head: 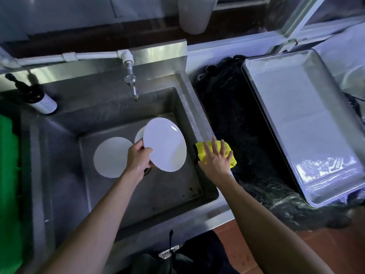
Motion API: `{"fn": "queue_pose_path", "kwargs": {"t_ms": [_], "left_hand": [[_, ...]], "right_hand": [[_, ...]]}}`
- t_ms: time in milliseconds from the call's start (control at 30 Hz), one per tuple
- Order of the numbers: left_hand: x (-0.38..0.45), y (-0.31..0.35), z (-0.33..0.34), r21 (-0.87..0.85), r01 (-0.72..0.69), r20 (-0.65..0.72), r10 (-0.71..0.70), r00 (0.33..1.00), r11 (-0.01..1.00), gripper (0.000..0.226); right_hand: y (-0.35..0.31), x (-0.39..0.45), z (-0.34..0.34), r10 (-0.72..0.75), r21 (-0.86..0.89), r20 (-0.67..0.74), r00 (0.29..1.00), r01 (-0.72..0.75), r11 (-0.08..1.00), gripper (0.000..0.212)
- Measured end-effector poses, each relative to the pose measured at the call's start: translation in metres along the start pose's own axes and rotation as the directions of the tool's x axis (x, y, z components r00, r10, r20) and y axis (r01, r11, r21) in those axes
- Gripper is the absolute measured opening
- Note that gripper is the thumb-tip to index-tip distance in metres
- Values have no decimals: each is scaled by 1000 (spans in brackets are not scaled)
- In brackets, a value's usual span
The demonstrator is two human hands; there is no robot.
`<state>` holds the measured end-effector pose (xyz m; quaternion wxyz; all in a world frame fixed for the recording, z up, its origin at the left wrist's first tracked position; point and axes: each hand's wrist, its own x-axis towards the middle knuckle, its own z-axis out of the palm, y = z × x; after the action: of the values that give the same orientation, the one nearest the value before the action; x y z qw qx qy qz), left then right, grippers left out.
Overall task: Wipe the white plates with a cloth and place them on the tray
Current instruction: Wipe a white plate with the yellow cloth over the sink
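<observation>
My left hand [138,157] grips the near-left rim of a white plate [166,145] and holds it tilted above the steel sink [189,107]. A second white plate [111,157] lies flat on the sink floor to the left. A third plate [139,133] peeks out behind the held one. My right hand [217,157] lies spread, fingers apart, on top of a yellow cloth [234,162] that rests at the sink's right edge. The steel tray [304,123] lies farther right, with nothing in it.
A tap [132,84] juts over the back of the sink. A dark bottle [33,95] stands on the left ledge beside a green crate [8,175]. Black netting [237,125] covers the counter between sink and tray. A pale container [194,14] stands at the back.
</observation>
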<state>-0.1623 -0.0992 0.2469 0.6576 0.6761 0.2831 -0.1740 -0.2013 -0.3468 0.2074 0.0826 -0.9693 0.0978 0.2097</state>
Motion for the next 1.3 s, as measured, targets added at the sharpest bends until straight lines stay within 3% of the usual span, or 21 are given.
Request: {"fn": "queue_pose_path", "kwargs": {"t_ms": [200, 700, 867, 1000, 1300], "left_hand": [[-14, -6, 19, -34, 8, -26, -9, 1000, 999, 38], [-31, -23, 30, -130, 14, -126, -31, 992, 991, 35], [-41, -26, 29, -184, -4, -162, -26, 986, 983, 36], [-45, -30, 26, -225, -5, -183, -37, 982, 974, 35], [-57, -35, 19, -317, -49, -220, -23, 975, 947, 33]], "right_hand": [[15, 1, 17, -24, -109, 37, 999, 28, 994, 86], [51, 5, 11, -213, -161, -121, 970, 192, 968, 42], [59, 4, 3, -218, 56, -290, 932, 244, 968, 41], [50, 1, -8, -181, 289, -445, 877, 333, 898, 44], [-23, -21, -43, -333, 477, -510, 793, 583, 658, 45]]}}
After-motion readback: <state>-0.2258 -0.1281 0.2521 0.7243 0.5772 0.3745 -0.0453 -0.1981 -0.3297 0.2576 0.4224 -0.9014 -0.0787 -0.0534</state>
